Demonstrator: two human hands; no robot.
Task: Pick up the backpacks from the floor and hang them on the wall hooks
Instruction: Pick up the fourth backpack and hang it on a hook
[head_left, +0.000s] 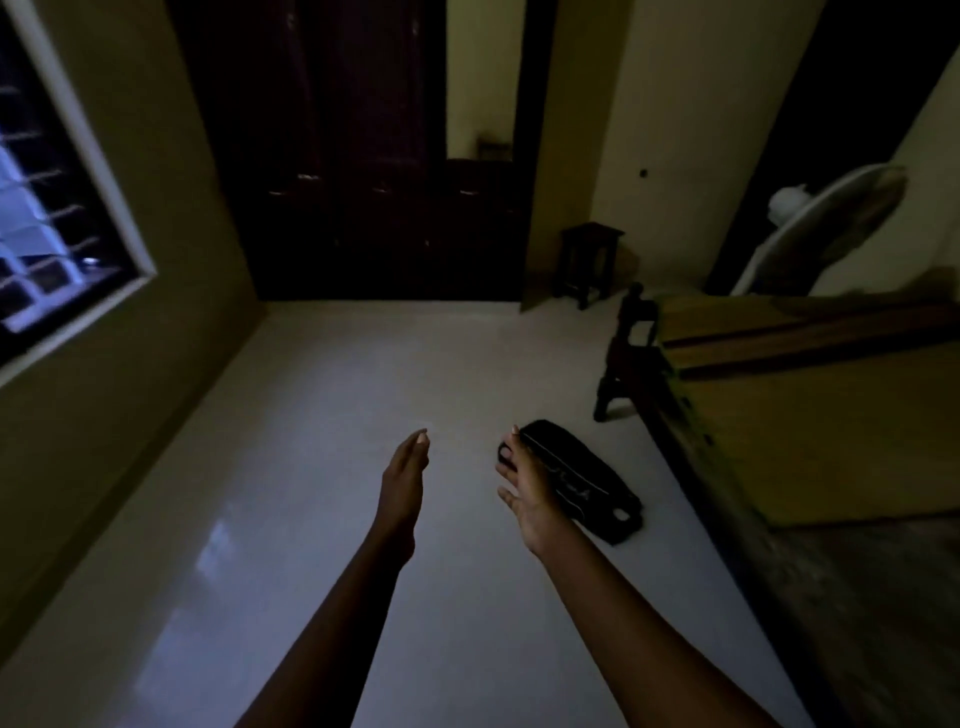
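A black backpack (582, 480) lies flat on the pale tiled floor, close to the bed's near corner. My right hand (524, 488) is stretched out over its left end with the fingers spread and nothing in it; part of the bag is hidden behind it. My left hand (405, 470) is held out further left above bare floor, fingers straight and together, palm turned inward, holding nothing. No wall hooks can be seen in this dim view.
A bed with a yellow cover (810, 400) and dark wooden frame fills the right side. A dark wardrobe (363, 156) stands at the far wall, a small stool (589, 260) beside it. A white fan (826, 223) is at the right, a window (47, 208) at the left.
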